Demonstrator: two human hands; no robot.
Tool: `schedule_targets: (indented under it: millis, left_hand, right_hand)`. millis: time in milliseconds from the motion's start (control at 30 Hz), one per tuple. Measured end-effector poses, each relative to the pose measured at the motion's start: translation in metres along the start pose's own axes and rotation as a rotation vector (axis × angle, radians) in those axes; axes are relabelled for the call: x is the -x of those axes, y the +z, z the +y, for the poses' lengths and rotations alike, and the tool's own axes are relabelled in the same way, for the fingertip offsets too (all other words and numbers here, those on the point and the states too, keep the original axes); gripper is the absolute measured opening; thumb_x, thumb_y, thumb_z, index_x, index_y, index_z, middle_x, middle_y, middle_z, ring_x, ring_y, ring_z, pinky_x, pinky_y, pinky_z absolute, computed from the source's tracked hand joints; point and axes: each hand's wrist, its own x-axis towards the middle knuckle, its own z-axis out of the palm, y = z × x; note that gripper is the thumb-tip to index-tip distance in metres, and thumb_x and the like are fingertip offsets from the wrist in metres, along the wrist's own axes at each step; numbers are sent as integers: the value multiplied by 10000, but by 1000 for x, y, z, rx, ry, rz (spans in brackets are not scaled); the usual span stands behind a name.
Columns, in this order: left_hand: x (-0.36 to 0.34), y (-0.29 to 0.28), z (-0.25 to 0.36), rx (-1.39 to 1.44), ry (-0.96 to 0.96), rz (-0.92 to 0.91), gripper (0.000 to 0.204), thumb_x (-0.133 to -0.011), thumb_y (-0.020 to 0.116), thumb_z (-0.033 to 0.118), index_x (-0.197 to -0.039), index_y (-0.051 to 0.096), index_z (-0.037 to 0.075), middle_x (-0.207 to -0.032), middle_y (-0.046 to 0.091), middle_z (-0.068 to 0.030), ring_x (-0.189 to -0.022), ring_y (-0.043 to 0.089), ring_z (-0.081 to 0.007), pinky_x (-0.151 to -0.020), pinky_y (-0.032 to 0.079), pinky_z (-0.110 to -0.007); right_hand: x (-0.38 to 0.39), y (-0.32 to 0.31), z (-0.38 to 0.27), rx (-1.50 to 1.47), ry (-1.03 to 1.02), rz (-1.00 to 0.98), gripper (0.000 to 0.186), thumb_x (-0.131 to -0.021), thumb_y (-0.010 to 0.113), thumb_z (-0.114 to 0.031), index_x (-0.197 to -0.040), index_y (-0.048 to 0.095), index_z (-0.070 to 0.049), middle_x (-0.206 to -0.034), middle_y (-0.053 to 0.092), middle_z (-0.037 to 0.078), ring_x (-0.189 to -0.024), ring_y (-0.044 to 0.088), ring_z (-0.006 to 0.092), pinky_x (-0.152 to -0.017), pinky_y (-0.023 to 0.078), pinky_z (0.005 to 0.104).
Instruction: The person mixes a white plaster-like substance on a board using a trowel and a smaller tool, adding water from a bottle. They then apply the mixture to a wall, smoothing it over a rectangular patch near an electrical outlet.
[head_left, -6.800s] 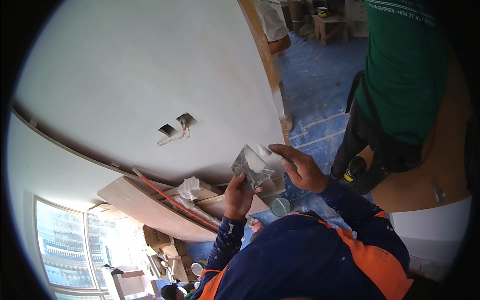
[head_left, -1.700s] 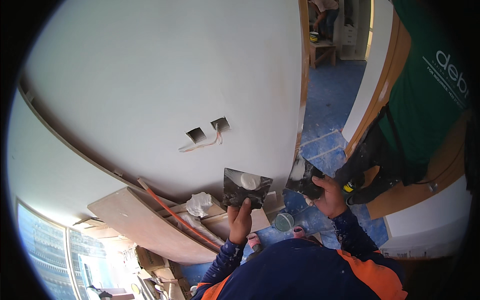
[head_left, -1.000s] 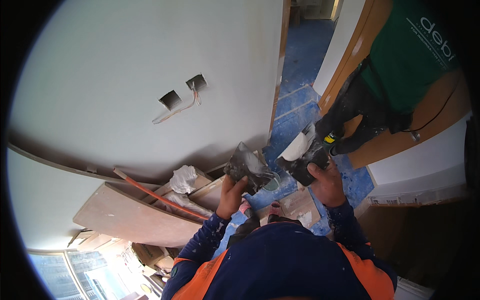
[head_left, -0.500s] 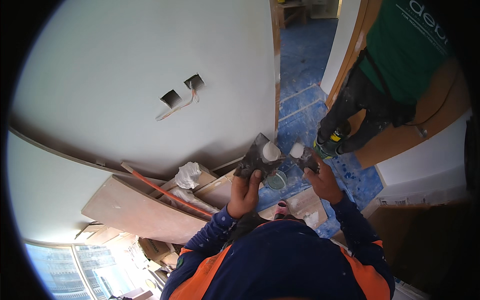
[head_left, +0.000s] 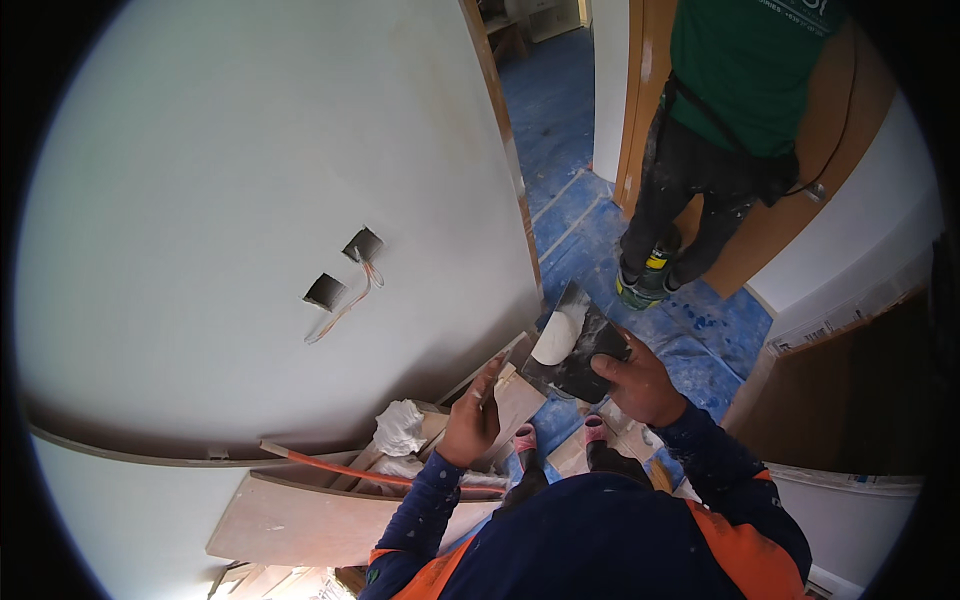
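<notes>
My right hand point(head_left: 645, 385) grips a dark, flat putty scraper point(head_left: 585, 365), thumb on top of its smeared face. A thick dab of white putty point(head_left: 560, 338) sits on the left part of the blade. Just left of the scraper, my left hand point(head_left: 472, 418) is raised with its fingers drawn together and pointing up. What lies between those fingers, if anything, is seen too edge-on to make out. Both hands are at mid-height in front of my body, apart from each other.
To the left is a pale wall point(head_left: 220, 200) with two square cut-outs and loose wires point(head_left: 340, 310). Boards point(head_left: 320, 520), an orange pole point(head_left: 340, 462) and white crumpled plastic point(head_left: 399, 428) lie along its foot. A person in a green shirt point(head_left: 740, 80) stands ahead right on blue floor covering point(head_left: 560, 150).
Before, each hand held a dark scraper with white putty on it. Now the putty shows on the blade in my right hand, and my left hand has drawn slightly away. The view has shifted.
</notes>
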Motion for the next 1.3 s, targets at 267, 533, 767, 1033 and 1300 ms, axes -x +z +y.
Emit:
schedule_targets:
  millis: [267, 533, 767, 1033, 1300]
  left_hand:
    - [-22, -18, 24, 1510, -484, 214, 435, -1001, 442, 111, -1429, 434, 33, -1214, 644, -138, -993, 692, -252, -606, 592, -402]
    - [-12, -73, 10, 1196, -149, 454, 402, -1041, 495, 71, -1432, 421, 12, -1305, 614, -135, -1138, 642, -233, -948, 541, -393]
    - [10, -45, -29, 638, 202, 664, 358, -1051, 460, -5, -1407, 437, -35, -1341, 598, -172, -1212, 596, -216, -1038, 469, -346]
    - [20, -51, -55, 119, 586, 434, 880, -782, 454, -216, -1543, 401, 221, -1512, 455, -300, -1389, 462, -496, -1106, 435, -514]
    - [66, -70, -114, 513, 79, 471, 616, -1027, 391, -43, -1589, 289, 189, -1584, 367, -265, -1351, 519, -447, -1079, 480, -475]
  right_hand:
    - [-48, 60, 27, 1141, -699, -225, 713, -862, 534, 109, -1524, 445, -142, -1433, 465, 194, -1341, 485, 380, -1109, 450, 442]
    - [-52, 71, 8, 922, -241, 8, 551, -948, 531, 45, -1485, 466, -61, -1292, 593, 160, -1169, 625, 272, -1013, 524, 387]
    - [-48, 134, -2, -317, 162, 4, 317, -976, 579, -96, -1269, 591, 23, -1123, 688, 84, -1021, 686, 179, -876, 564, 323]
    - [-48, 157, 3, -189, 258, 77, 277, -976, 566, -89, -1220, 606, 35, -1086, 702, 100, -977, 697, 171, -830, 561, 324]
    - [-114, 128, 24, -479, 44, -193, 335, -997, 584, -141, -1291, 562, 17, -1131, 702, 123, -1005, 710, 228, -899, 576, 434]
